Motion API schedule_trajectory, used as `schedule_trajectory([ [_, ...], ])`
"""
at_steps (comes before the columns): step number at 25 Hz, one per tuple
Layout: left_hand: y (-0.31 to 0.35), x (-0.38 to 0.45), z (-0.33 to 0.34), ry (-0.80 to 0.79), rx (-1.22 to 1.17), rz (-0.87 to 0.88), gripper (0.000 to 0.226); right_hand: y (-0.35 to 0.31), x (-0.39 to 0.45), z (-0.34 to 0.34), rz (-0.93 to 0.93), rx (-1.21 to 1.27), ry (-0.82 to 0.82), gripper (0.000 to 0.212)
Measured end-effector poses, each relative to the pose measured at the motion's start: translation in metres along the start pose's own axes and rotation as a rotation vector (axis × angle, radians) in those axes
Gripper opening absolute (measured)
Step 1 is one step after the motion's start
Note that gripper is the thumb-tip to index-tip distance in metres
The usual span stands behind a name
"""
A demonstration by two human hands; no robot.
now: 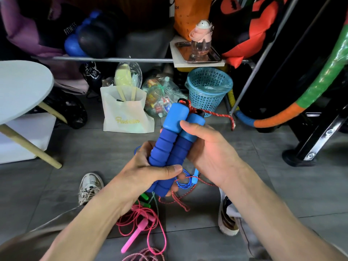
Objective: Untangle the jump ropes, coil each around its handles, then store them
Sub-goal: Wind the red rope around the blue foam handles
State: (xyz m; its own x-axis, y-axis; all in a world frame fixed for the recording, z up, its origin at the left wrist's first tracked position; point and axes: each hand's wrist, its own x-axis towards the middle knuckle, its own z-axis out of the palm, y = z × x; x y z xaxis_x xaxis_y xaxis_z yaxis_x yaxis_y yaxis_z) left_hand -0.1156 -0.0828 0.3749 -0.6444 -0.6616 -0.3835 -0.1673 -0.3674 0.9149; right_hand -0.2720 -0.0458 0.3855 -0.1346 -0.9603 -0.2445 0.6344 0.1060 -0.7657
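Two blue foam handles (170,146) are held side by side, upright and tilted to the right. My left hand (150,170) grips their lower part. My right hand (205,147) wraps their upper part from the right. A red speckled rope (216,113) leaves the handle tops, trails right, and also hangs loose below my hands (178,201). On the floor underneath lie a thin blue rope (185,180), a pink rope with a pink handle (135,234) and a green handle (144,196), tangled together.
A white paper bag (124,113) and a blue perforated basket (209,87) stand ahead on the grey tiled floor. A round white table (20,87) is at left. A black metal stand (308,147) and a coloured hoop (282,117) are at right. My shoes (90,187) flank the ropes.
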Motion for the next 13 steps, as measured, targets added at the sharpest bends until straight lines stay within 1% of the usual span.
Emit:
schedule_trajectory([
  [1, 0.001, 0.0, 0.0, 0.018, -0.004, -0.004, 0.066, 0.001, 0.001, 0.0, 0.009, 0.029, 0.011, 0.05],
  [3, 0.004, -0.001, 0.0, 0.021, -0.012, -0.002, 0.064, 0.001, 0.001, 0.002, 0.013, 0.067, 0.007, 0.054],
  [4, 0.004, -0.002, 0.0, 0.004, -0.007, 0.008, 0.057, 0.0, 0.001, 0.002, 0.008, 0.076, 0.0, 0.054],
  [6, 0.004, -0.001, -0.002, -0.043, 0.03, 0.024, 0.034, 0.001, 0.002, 0.0, -0.006, 0.083, -0.025, 0.051],
  [7, 0.003, -0.002, -0.003, -0.063, 0.039, 0.021, 0.027, 0.002, 0.001, -0.001, -0.016, 0.074, -0.041, 0.048],
  [9, 0.003, -0.004, -0.004, -0.095, 0.016, 0.009, 0.021, 0.003, 0.003, -0.003, -0.043, 0.01, -0.071, 0.043],
  [11, 0.004, -0.007, -0.006, -0.136, -0.068, 0.005, 0.018, 0.0, 0.003, -0.008, -0.055, -0.096, -0.155, 0.045],
  [13, 0.005, -0.009, -0.009, -0.166, -0.161, 0.006, 0.017, -0.002, 0.002, -0.011, 0.011, -0.199, -0.317, 0.051],
])
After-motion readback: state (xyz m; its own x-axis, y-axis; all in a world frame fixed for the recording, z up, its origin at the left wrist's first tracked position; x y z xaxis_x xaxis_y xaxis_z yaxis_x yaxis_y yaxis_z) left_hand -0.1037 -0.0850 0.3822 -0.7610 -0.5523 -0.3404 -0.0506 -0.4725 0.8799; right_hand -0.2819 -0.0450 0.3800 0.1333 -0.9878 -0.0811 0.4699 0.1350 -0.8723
